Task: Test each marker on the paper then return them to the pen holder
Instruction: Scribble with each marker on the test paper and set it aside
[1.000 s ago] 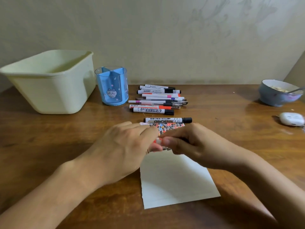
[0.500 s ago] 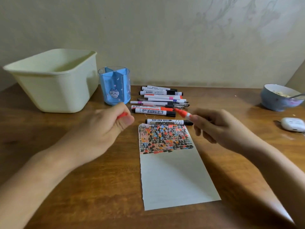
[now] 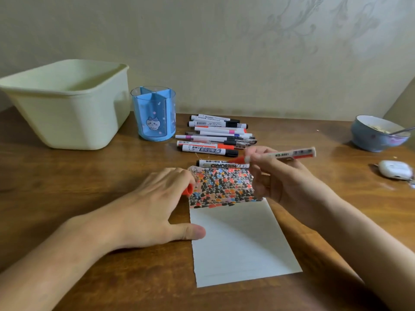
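A white paper (image 3: 242,243) lies on the table, its top third covered in coloured test marks. My right hand (image 3: 285,182) holds an uncapped orange-red marker (image 3: 289,154) above the paper's top right corner, tip pointing left. My left hand (image 3: 152,205) rests on the paper's left edge, thumb on the sheet, with the orange cap (image 3: 187,190) tucked under its fingers. A black whiteboard marker (image 3: 221,164) lies just above the paper. Several capped markers (image 3: 215,135) are piled behind it. The blue divided pen holder (image 3: 153,115) stands left of the pile.
A pale green plastic tub (image 3: 65,104) sits at the back left. At the right edge stand a blue bowl (image 3: 379,135) with a spoon and a white earbud case (image 3: 395,169). The wooden table (image 3: 67,176) meets the wall behind.
My hands pulled the cap off the orange marker and moved apart. Then my left hand came down onto the paper's left edge, and my right hand turned the marker above the paper.
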### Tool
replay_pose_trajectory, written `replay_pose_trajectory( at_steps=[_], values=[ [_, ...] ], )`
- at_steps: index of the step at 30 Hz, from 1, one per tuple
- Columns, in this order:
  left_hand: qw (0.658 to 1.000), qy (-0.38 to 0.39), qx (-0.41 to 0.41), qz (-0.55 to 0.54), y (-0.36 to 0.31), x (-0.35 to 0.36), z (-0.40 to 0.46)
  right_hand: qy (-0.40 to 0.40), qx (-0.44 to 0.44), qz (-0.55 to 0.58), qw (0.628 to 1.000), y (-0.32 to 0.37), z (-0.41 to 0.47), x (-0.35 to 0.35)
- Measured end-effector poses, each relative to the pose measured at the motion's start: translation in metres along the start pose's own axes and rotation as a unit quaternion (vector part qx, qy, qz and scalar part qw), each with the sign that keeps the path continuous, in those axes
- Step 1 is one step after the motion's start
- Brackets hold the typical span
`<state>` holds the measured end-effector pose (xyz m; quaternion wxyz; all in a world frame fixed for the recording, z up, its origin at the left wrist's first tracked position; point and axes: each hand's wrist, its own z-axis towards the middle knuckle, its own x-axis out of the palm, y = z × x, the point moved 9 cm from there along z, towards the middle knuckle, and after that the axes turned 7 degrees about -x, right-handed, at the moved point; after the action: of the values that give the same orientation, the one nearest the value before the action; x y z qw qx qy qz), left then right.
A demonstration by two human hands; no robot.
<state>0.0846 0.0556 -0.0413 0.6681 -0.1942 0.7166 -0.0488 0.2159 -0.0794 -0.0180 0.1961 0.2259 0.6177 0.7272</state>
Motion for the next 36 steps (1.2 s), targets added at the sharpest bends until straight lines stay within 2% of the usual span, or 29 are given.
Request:
replay_pose_trajectory(
  at_steps=[2, 5, 10, 14, 22, 26, 30, 36],
  values=[
    [1.0, 0.015, -0.008, 0.0, 0.002, 0.002, 0.001, -0.029, -0.017, -0.111, 0.993, 0.0, -0.001, -0.005],
    [1.0, 0.02, -0.021, 0.006, 0.005, 0.001, 0.002, -0.042, -0.025, -0.176, 0.983, 0.003, -0.002, -0.009],
    [0.999, 0.033, -0.032, -0.008, 0.007, 0.002, 0.003, -0.039, 0.023, -0.182, 0.982, 0.002, -0.004, -0.009],
    [0.998, 0.037, -0.039, -0.016, 0.005, 0.002, 0.003, -0.043, -0.02, -0.246, 0.968, 0.006, -0.006, 0.001],
    [1.0, 0.001, -0.026, -0.014, -0.004, 0.002, 0.005, 0.043, -0.074, -0.269, 0.959, -0.004, -0.003, 0.058],
    [1.0, -0.008, -0.016, -0.003, -0.004, 0.002, 0.007, 0.037, -0.084, -0.251, 0.964, -0.01, -0.007, 0.059],
    [1.0, -0.014, -0.008, 0.001, -0.002, 0.001, 0.01, 0.012, -0.099, -0.283, 0.954, -0.01, -0.009, 0.054],
    [1.0, -0.014, 0.001, 0.01, -0.001, 0.003, 0.012, 0.018, -0.088, -0.297, 0.951, -0.012, -0.008, 0.055]
  ],
)
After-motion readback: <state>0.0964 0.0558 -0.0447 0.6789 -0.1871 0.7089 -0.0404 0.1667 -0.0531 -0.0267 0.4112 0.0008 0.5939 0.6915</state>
